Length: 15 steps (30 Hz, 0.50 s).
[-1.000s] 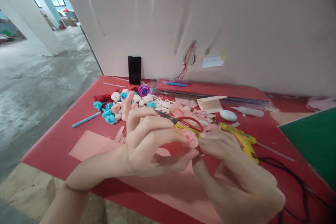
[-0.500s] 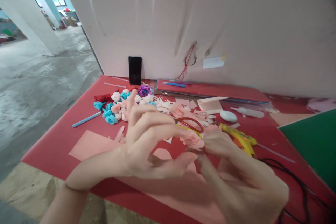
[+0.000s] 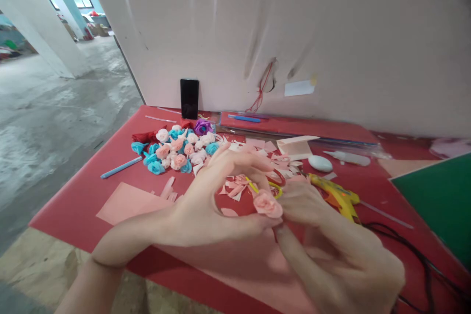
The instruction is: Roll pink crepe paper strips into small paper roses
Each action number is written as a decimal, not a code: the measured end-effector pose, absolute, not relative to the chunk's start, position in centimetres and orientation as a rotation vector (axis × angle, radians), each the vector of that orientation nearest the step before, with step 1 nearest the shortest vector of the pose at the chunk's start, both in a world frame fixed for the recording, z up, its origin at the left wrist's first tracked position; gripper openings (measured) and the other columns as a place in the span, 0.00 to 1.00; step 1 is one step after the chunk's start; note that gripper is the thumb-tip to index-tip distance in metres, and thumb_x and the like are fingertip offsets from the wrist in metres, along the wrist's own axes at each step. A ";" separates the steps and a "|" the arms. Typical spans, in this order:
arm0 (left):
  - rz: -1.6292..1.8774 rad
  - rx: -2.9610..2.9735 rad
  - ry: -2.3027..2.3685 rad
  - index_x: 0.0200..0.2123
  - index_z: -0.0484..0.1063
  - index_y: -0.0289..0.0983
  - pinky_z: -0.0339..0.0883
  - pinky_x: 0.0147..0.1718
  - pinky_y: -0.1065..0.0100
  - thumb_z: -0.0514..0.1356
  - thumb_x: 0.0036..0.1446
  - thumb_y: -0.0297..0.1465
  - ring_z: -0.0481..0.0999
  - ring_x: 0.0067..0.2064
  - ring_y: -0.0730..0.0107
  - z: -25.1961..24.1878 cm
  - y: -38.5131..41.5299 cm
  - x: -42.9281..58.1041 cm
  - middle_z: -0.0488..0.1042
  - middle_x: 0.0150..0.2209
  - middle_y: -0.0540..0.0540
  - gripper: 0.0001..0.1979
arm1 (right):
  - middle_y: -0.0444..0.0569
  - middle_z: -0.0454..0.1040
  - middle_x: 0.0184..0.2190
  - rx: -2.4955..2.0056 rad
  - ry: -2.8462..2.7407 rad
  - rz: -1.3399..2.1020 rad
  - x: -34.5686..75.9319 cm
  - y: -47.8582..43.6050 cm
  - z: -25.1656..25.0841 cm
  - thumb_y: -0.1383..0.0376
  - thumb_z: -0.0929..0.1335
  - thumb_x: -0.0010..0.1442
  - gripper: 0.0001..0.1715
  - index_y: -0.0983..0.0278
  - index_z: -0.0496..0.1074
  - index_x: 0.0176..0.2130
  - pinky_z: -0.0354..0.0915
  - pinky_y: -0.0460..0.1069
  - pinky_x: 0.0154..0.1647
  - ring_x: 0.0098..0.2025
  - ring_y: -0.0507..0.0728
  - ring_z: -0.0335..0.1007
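A pink paper rose [image 3: 268, 204] is held up between my hands over the red table. My right hand [image 3: 331, 235] pinches it at its base from the right, thumb and fingers together. From the left, my left hand [image 3: 221, 196] curves round it, with the thumb under the bloom and bent fingers at its back edge. The exact contact of those fingertips is partly hidden. Just behind the rose lie scissors with yellow and red handles [image 3: 276, 190], partly covered by my hands. A large pink paper sheet [image 3: 239, 267] lies beneath.
Finished paper roses [image 3: 178, 161] in pink, white and blue are heaped at left, near a purple one [image 3: 202, 127]. A phone [image 3: 189, 99] leans on the white board. At right are a yellow glue gun [image 3: 336, 194], its black cable and a green board [image 3: 437, 201].
My left fingers have come down from a raised, spread pose and curled closer behind the rose. The rose now faces me more. My right hand has hardly moved.
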<state>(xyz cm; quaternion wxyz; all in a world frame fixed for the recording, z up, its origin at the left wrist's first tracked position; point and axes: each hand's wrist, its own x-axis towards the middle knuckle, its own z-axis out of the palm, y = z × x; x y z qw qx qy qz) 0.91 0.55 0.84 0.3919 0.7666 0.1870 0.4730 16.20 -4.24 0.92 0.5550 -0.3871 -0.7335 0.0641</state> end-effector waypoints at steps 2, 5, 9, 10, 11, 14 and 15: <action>1.189 1.909 0.424 0.47 0.65 0.39 0.65 0.43 0.68 0.65 0.52 0.26 0.74 0.41 0.71 0.6 0.6 0.9 0.74 0.37 0.49 0.19 | 0.39 0.72 0.21 -0.902 -1.757 0.089 16.1 -4.2 1.2 0.80 0.65 0.52 0.15 0.60 0.67 0.30 0.68 0.48 0.28 0.23 0.50 0.69; 1.177 1.860 0.352 0.48 0.65 0.40 0.67 0.43 0.70 0.63 0.51 0.21 0.74 0.42 0.72 0.2 0.6 0.8 0.73 0.43 0.47 0.21 | 0.39 0.72 0.21 -0.909 -1.775 0.049 16.0 -4.2 1.4 0.80 0.65 0.52 0.15 0.60 0.66 0.30 0.68 0.48 0.28 0.23 0.50 0.70; 1.178 1.842 0.320 0.49 0.65 0.40 0.67 0.48 0.66 0.62 0.49 0.18 0.73 0.42 0.71 -0.1 0.6 0.8 0.72 0.46 0.45 0.24 | 0.39 0.73 0.21 -0.925 -1.818 0.009 15.9 -4.4 1.6 0.80 0.64 0.52 0.15 0.60 0.66 0.30 0.69 0.49 0.29 0.22 0.51 0.70; 1.179 1.848 0.310 0.49 0.65 0.40 0.66 0.48 0.66 0.62 0.48 0.17 0.73 0.42 0.70 -0.2 0.6 0.8 0.72 0.45 0.46 0.25 | 0.39 0.73 0.21 -0.931 -1.833 0.004 16.0 -4.5 1.7 0.80 0.65 0.52 0.15 0.60 0.66 0.31 0.69 0.49 0.29 0.22 0.51 0.71; 1.177 1.858 0.294 0.49 0.65 0.40 0.66 0.48 0.66 0.61 0.47 0.16 0.73 0.42 0.70 -0.2 0.7 0.8 0.73 0.42 0.46 0.26 | 0.39 0.73 0.21 -0.941 -1.845 0.001 16.0 -4.6 1.7 0.80 0.64 0.52 0.14 0.60 0.65 0.31 0.69 0.49 0.29 0.22 0.51 0.70; 1.171 1.879 0.270 0.49 0.65 0.39 0.65 0.49 0.65 0.61 0.44 0.14 0.73 0.41 0.68 -0.1 0.8 0.8 0.73 0.34 0.50 0.28 | 0.39 0.73 0.21 -0.979 -1.880 0.002 16.2 -4.8 1.9 0.79 0.64 0.53 0.13 0.60 0.65 0.30 0.69 0.48 0.30 0.22 0.51 0.71; 1.167 1.881 0.267 0.49 0.65 0.39 0.65 0.49 0.64 0.60 0.43 0.14 0.73 0.41 0.68 -0.1 0.8 0.8 0.73 0.32 0.50 0.28 | 0.40 0.73 0.21 -0.993 -1.895 0.004 16.3 -4.9 1.9 0.78 0.65 0.53 0.13 0.60 0.65 0.30 0.70 0.48 0.31 0.23 0.51 0.72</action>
